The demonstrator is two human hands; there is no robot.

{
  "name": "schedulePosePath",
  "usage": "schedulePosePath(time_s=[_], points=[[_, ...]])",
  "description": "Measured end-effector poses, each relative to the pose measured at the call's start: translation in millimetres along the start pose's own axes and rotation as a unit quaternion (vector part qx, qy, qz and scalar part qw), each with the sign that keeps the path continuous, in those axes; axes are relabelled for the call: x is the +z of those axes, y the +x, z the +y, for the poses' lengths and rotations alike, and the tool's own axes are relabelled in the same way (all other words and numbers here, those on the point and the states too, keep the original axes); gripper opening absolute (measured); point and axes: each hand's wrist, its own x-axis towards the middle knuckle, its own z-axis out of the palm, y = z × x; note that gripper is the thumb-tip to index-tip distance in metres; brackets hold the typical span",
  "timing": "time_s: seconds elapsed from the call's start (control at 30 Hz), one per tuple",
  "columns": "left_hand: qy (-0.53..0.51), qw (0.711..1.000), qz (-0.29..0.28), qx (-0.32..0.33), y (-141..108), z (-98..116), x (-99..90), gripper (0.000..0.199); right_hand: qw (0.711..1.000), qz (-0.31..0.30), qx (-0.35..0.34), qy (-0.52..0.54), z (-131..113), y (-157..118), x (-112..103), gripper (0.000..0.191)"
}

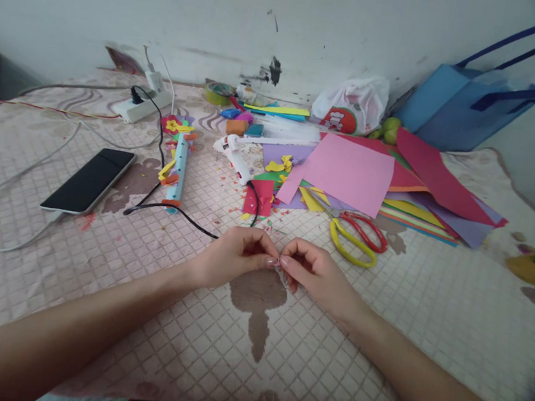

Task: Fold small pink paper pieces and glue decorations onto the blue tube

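Note:
My left hand [236,258] and my right hand [315,270] meet above the tablecloth, thumbs and forefingers pinched tip to tip. Whatever they grip is tiny, pinkish and mostly covered by the fingertips, so I cannot make out its kind. Just beyond the fingers lies a red paper square [259,197]. A white glue gun [234,158] rests behind it, its black cord running past my left hand. Scissors [354,239] with yellow and red handles lie beyond my right hand. To the left stands a light-blue strip [179,168] decorated with coloured paper pieces and flowers.
A phone [88,181] on a charging cable lies at left, near a power strip [143,106]. Coloured paper sheets [348,171] are heaped at right. Behind them are a white plastic bag [350,104], green fruit [391,130] and a blue bag [452,109] against the wall.

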Motion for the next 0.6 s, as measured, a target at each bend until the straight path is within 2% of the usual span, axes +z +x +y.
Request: schedulePosePath(time_s=[0.3,0.6], points=[[-0.06,0.998,0.008,-0.034,0.3,1.2,1.8,0.019,1.0,-0.001,-0.004,0.009,1.0,0.5,0.8,0.015],[-0.067,0.996,0.018,-0.047,0.0,0.7,2.5,0.02,1.0,0.0,-0.002,0.02,2.1,0.5,1.2,0.015]])
